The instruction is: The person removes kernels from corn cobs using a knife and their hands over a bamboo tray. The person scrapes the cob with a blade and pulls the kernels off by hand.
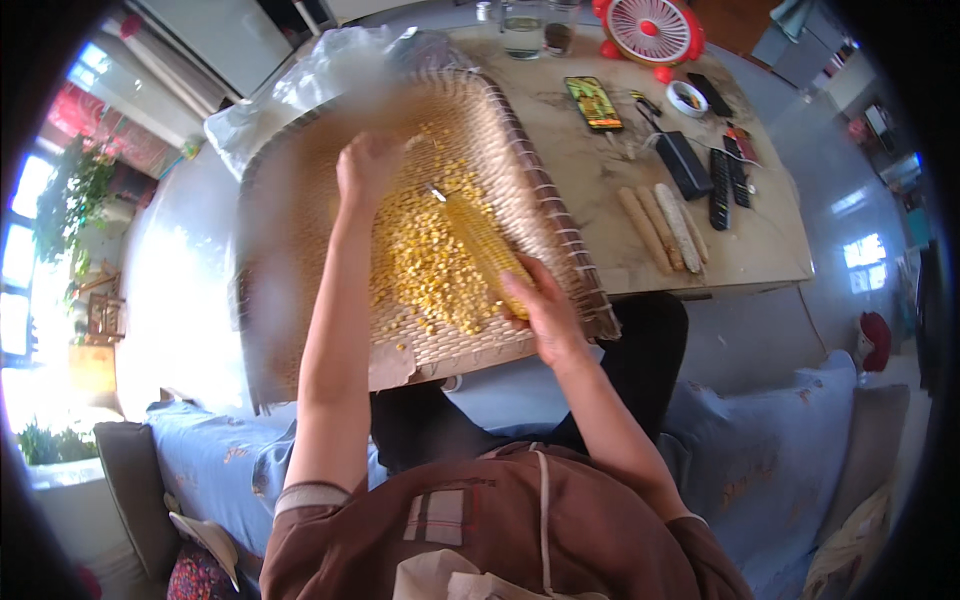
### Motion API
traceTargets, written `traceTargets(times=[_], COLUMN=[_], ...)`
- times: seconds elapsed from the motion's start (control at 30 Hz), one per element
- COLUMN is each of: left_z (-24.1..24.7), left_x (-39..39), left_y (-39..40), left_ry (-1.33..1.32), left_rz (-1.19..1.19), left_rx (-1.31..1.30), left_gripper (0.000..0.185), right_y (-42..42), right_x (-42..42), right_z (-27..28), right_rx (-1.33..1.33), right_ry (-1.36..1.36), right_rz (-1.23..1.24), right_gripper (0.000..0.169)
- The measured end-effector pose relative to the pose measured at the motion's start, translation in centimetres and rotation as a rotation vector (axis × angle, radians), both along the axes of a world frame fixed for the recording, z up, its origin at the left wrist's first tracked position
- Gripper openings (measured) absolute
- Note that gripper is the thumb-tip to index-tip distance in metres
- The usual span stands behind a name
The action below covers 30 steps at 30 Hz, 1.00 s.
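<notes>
My right hand is closed around the lower end of a yellow corn cob, which still bears rows of kernels. A small shiny metal piece shows at the cob's upper tip; what it belongs to is unclear. My left hand is held with curled fingers over the woven tray, left of the cob's tip. A pale, blurred thing shows beside its fingers, and whether they grip it cannot be told. Loose corn kernels lie heaped beneath, in the shallow woven tray with a dark bound rim.
On the marbled table right of the tray lie several bare corn cobs, a phone, a black adapter, remote controls and cables. A red fan and glass jars stand farther back. Plastic bags touch the tray's far side.
</notes>
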<state>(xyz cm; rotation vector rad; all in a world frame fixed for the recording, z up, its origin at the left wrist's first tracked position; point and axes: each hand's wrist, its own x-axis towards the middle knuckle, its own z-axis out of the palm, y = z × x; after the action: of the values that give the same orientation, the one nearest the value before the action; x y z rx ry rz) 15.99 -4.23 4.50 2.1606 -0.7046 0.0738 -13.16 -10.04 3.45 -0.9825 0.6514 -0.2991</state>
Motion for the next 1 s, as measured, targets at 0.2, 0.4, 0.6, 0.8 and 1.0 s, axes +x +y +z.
traceTargets(times=[0.2,0.4,0.6,0.8,1.0], left_z=[7.2,3.1,7.0,8.3,4.8], left_x=[-16.7,-23.1,-16.9,-13.6,-12.0], left_y=[-12.0,-18.4,-9.7,2.7,5.3], left_ry=[-0.243,-0.647,-0.448,0.111,0.35], left_rz=[-0.684,-0.899,-0.765,-0.829,-0.791], left_rx=[0.114,0.714,0.168,0.568,0.287], left_gripper=[0.018,0.031,0.047,0.052,0.049], right_y=[-0.1,1.0,-1.5,-2.8,-2.4], right_x=[1.6,1.0,1.3,3.0,4.0], right_z=[-1.3,-1.3,-0.6,2.3,2.0], right_rx=[0.136,0.114,-0.127,-0.477,-0.045], right_ry=[-0.049,-0.294,0.0,0.12,-0.038], right_rz=[0.157,-0.014,0.217,0.44,0.375], right_gripper=[0.05,0.047,0.044,0.043,0.038])
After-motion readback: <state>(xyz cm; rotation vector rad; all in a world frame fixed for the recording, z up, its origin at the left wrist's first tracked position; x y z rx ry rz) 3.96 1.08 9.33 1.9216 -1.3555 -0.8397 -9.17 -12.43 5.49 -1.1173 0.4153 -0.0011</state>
